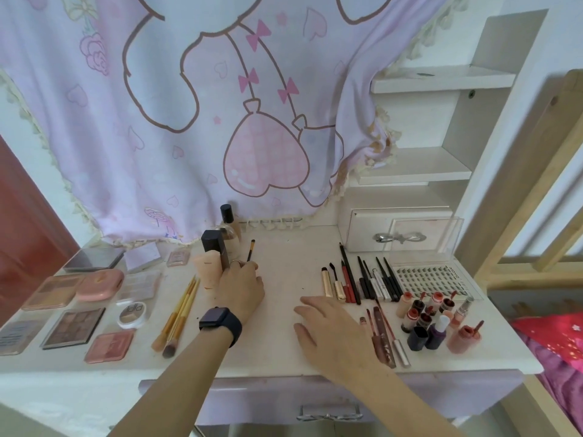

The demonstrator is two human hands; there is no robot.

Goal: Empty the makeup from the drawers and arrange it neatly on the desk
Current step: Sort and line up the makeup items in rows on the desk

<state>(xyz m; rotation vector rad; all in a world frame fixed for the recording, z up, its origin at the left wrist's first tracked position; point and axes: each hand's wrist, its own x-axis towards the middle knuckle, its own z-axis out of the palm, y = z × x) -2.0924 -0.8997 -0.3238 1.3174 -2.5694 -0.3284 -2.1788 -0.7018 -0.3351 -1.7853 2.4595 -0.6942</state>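
Observation:
My left hand (241,287), with a dark watch on the wrist, pinches a thin brush (250,249) that points up and away over the white desk (277,348). Just left of it stand a peach tube (208,269), a dark square bottle (214,247) and a glass foundation bottle (227,227). My right hand (331,326) hovers open, fingers spread, over the desk's middle and holds nothing. Pencils and mascaras (362,279) lie in a row to its right, with lip glosses (432,316) in front of them. Several palettes (74,326) and yellow brushes (179,316) lie at the left.
A clear lash case (426,275) stands open at the right, in front of a small white drawer (394,231) with a bow handle. A pink printed cloth (189,121) hangs behind the desk. White shelves (441,80) rise at the right. The lilac front drawer (328,402) below is closed.

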